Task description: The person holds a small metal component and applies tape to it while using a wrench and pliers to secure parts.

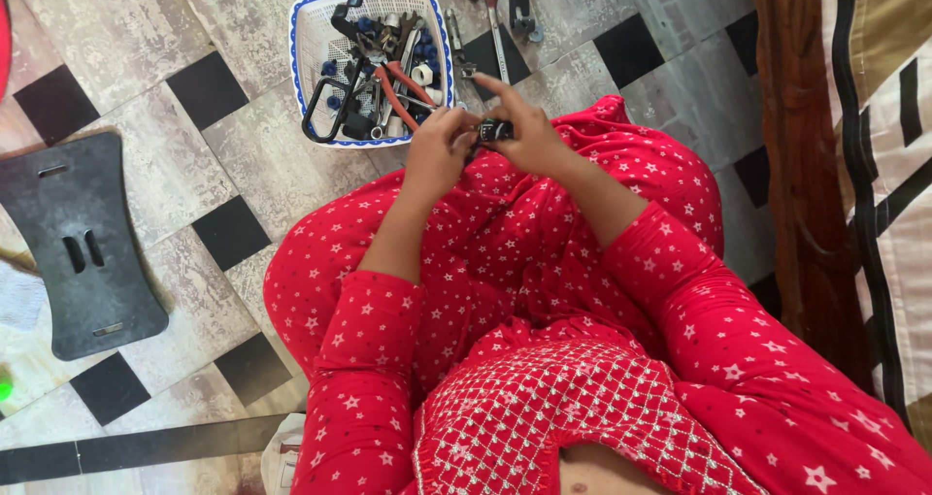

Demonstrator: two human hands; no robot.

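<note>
Small dark metal part (493, 129), too small to identify further, sits pinched between both hands above the person's lap. The left hand (439, 148) meets it from one side, fingers curled together against its end. The right hand (527, 131) closes on it from the other side, thumb and curled fingers clamped around it, while the index finger sticks out straight, pointing away from the body. Both forearms are bare below red sleeves dotted with small white stars, and the person sits cross-legged on the floor in matching red clothing (544, 262).

Just beyond the fingers, on the patterned floor (243, 136) of grey marbled tiles with black squares, stands a white plastic basket (309, 39) with a blue rim. It is heaped with tools: red-handled pliers (403, 87), a black handle loop, metal fittings and small blue pieces. Beside the basket, past the right hand's fingertips, a silver spanner (495, 29) and other metal tools lie on the tiles.

Well apart from the left hand, further out to that side, a flat dark grey board (83, 247) with two short slots lies on the floor. On the far side of the right arm hangs a brown fabric edge next to a cream, brown and black patterned cloth (888, 165).
</note>
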